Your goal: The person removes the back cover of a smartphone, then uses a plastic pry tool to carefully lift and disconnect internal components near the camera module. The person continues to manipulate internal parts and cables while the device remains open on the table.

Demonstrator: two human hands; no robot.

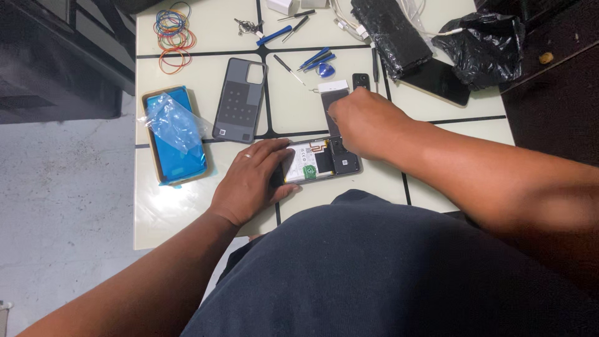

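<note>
1. Fingers of the left hand (249,181) lie flat and spread across the near end of one opened phone (321,160), pressing it to the table (187,215); nothing is gripped between them.
2. Fingers of the right hand (365,122) curl down over the far end of that phone, beside one grey strip part (335,100); whether they pinch anything cannot be told, since the knuckles hide the tips.
3. One phone lies open, back off, its battery and board showing, at the near table edge between both hands.
4. One grey back cover (240,100) lies just left of it, inner side up.
5. One blue-wrapped panel (175,134) sits further left, with loose clear film on top.
6. One small black camera piece (360,80) rests beyond the right hand.
7. Several screwdrivers and blue pry tools (315,60) lie scattered further back.
8. One heap of coloured rubber bands (173,34) sits at the far left.
9. Two black plastic bags (480,43) lie far right, with one dark phone (437,81) between them.
</note>
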